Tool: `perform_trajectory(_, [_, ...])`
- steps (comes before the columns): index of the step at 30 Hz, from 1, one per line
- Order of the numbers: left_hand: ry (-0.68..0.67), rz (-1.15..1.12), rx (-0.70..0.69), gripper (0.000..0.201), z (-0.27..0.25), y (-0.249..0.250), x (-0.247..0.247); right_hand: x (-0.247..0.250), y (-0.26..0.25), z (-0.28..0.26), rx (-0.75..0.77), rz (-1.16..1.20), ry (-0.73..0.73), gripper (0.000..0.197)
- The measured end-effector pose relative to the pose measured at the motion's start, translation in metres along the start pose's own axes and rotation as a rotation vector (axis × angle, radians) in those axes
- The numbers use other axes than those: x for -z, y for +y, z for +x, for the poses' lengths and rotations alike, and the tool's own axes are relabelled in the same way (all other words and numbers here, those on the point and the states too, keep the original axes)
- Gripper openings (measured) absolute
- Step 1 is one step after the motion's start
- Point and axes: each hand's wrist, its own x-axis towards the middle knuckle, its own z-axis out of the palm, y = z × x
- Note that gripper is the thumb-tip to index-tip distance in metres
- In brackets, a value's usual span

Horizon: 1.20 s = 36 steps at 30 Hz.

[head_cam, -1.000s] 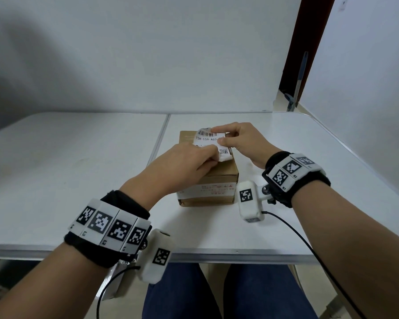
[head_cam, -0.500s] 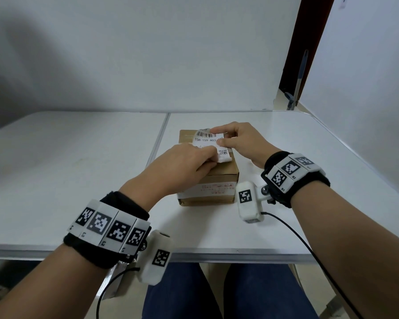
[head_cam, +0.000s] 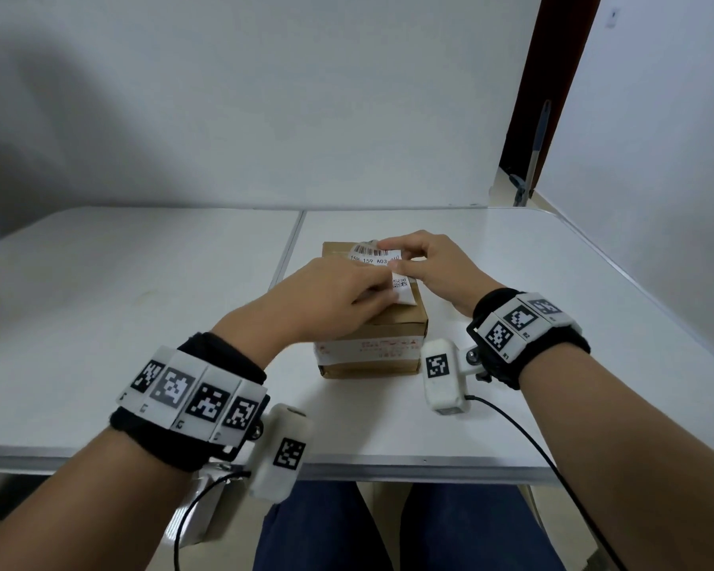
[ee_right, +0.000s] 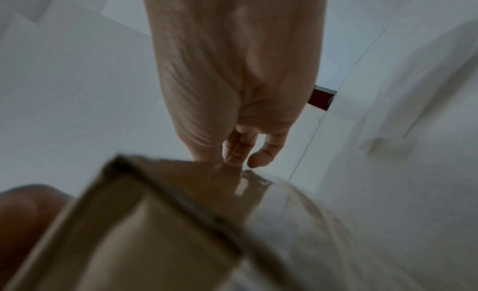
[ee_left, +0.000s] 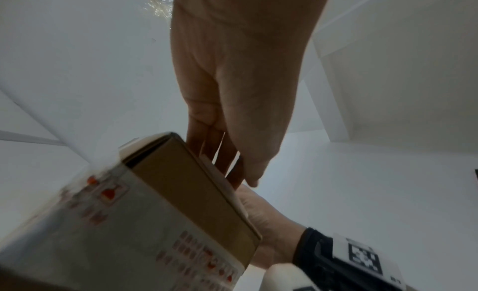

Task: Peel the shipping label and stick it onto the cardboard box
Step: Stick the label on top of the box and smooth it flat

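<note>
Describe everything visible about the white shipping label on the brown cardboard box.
The white shipping label is a paper rectangle printed with a black barcode, a line of characters and a small square code. It lies across the top of the brown cardboard box, its near right corner reaching the box's edge and its far edge slightly lifted. The left hand covers its near left part, fingers on it. The right hand touches its right side with forefinger and thumb.

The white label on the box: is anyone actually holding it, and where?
Yes. The right hand pinches the label at its far right edge; the left hand presses its near part onto the cardboard box.
</note>
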Motion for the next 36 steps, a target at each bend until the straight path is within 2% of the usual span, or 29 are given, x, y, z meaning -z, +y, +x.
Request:
perform_trajectory(3, [-0.012,-0.110,0.065,0.033,0.008,-0.004,0.005,-0.001,0.000,-0.001,0.008,-0.018,0.003,0.032])
perform_trajectory(7, [0.032,-0.160,0.082,0.023,0.018,-0.017,0.002,-0.001,0.001,-0.001,0.010,-0.029,-0.011,0.031])
perform_trajectory(13, [0.003,-0.235,0.090,0.007,0.027,-0.026,-0.004,-0.001,0.000,-0.002,0.021,-0.060,0.009,0.028])
perform_trajectory(15, [0.022,-0.266,0.099,0.008,0.025,-0.027,-0.008,-0.001,0.001,-0.004,0.032,-0.073,0.014,0.027])
perform_trajectory(22, [0.024,-0.317,0.201,0.023,0.019,-0.037,-0.013,0.010,-0.011,-0.004,-0.068,0.067,0.017,0.022])
perform_trajectory(26, [0.033,-0.361,0.237,0.033,0.018,-0.042,-0.017,0.019,-0.009,-0.014,-0.051,0.043,0.048,0.025])
perform_trajectory(32, [0.029,-0.369,0.283,0.051,0.020,-0.045,-0.021,0.010,-0.013,-0.037,0.077,-0.182,-0.108,0.037])
perform_trajectory(36, [0.041,-0.368,0.293,0.052,0.019,-0.045,-0.024,0.004,-0.020,-0.045,0.108,-0.384,-0.187,0.047])
